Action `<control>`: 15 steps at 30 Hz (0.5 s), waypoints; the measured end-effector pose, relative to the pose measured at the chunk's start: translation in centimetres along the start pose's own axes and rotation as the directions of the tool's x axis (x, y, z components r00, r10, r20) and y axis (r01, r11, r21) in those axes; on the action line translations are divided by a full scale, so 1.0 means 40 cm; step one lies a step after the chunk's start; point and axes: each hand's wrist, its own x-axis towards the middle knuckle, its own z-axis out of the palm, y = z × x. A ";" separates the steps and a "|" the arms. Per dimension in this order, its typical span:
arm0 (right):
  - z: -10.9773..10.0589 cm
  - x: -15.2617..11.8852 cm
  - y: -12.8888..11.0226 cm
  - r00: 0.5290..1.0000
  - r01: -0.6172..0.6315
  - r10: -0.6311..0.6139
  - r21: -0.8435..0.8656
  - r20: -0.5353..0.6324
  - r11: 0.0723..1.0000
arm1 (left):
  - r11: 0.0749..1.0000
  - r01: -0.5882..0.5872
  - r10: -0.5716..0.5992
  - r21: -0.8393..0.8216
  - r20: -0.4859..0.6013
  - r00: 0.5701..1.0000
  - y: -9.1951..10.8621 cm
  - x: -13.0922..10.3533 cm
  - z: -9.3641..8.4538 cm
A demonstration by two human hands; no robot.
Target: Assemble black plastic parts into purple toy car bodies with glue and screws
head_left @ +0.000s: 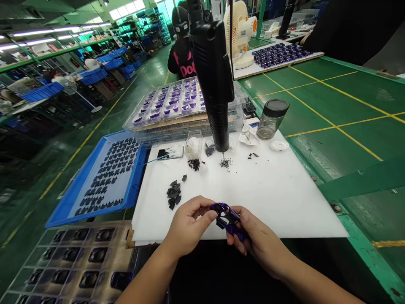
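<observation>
Purple part (227,218) pinched between left hand (186,226), right hand (257,240).

My fingers (202,215) cover much of the purple part (228,218) (its underside is hidden); the specks (225,163) beneath the driver (212,71) are perhaps screws, too small to tell.

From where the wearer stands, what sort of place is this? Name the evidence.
Probably a factory assembly line: stacked trays of purple parts, a blue bin of black pieces, and a hanging powered screwdriver.
</observation>
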 end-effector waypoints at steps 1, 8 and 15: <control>0.000 -0.001 0.000 1.000 0.002 -0.002 -0.001 -0.001 1.000 | 0.998 -0.036 0.037 0.054 -0.023 0.999 -0.005 -0.003 0.000; 0.006 -0.005 -0.001 1.000 -0.008 0.008 0.003 -0.004 1.000 | 0.881 -0.258 0.315 0.397 -0.085 0.945 -0.036 -0.021 0.009; 0.014 -0.002 -0.009 1.000 -0.016 0.016 -0.016 -0.020 1.000 | 0.860 -0.237 0.349 0.452 -0.182 0.919 -0.026 -0.031 0.039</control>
